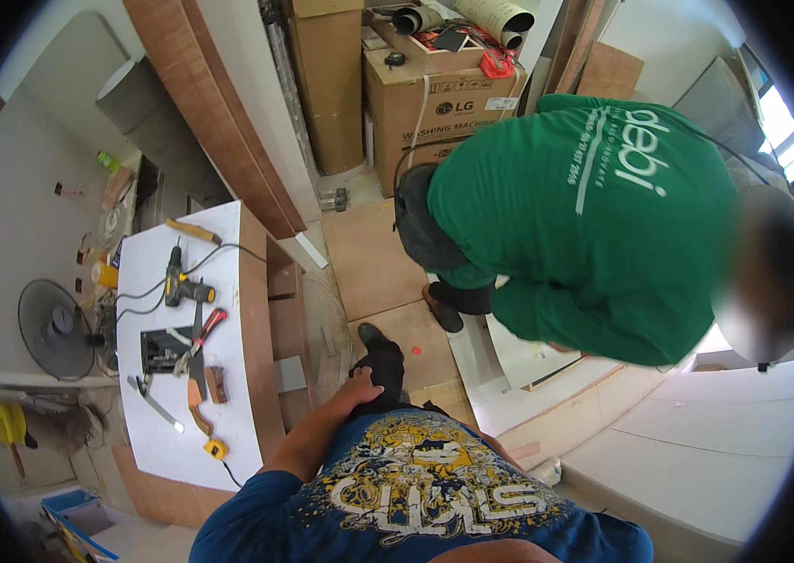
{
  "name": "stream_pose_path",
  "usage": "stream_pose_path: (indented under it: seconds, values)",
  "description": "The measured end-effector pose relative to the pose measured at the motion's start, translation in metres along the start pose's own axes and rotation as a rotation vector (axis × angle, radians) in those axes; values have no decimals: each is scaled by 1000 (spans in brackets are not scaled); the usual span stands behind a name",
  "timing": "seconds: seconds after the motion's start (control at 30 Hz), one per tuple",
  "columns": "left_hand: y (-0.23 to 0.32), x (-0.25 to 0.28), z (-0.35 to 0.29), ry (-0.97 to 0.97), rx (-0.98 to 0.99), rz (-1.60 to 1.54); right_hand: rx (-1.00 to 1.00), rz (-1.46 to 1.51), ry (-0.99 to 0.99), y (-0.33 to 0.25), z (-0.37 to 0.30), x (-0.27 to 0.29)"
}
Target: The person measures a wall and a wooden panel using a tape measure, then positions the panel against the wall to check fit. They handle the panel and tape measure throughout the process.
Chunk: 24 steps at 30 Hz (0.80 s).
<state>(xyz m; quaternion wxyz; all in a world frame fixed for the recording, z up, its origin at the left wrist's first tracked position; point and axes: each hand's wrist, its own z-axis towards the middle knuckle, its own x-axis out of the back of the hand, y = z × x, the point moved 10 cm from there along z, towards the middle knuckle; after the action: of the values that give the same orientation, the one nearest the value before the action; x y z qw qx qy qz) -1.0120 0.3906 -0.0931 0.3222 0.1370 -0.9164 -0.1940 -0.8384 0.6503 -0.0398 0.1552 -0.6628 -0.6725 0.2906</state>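
My left hand [362,387] rests on my dark-trousered left thigh [388,369], its fingers lying over the cloth and holding nothing. My right hand is out of sight behind my body. To my left, a white-topped table [148,281] carries a cordless drill [183,280], a red-handled tool [213,325], a black flat case [160,351] and a yellow tape measure [216,448]. A wooden-handled tool [194,231] lies at its far end. No hand touches these tools.
A person in a green shirt [594,225] bends over at the right, above white panels [524,357] on the floor. Cardboard boxes [439,113] stand at the back, with rolled sheets [496,19] on top. A fan [59,327] is beyond the table. Brown boards [374,258] cover the floor.
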Motion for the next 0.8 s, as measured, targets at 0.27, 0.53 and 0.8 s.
stream_pose_path:
  seconds: [0.27, 0.53, 0.8]
  values:
    - [-31, 26, 112, -166, 123, 154, 235, -463, 162, -258, 220, 10]
    - [-4, 97, 133, -179, -189, 366, 309, -572, 262, -407, 331, -17]
    - [-30, 123, 151, -410, -101, 104, -43, -651, 223, -250, 288, 32]
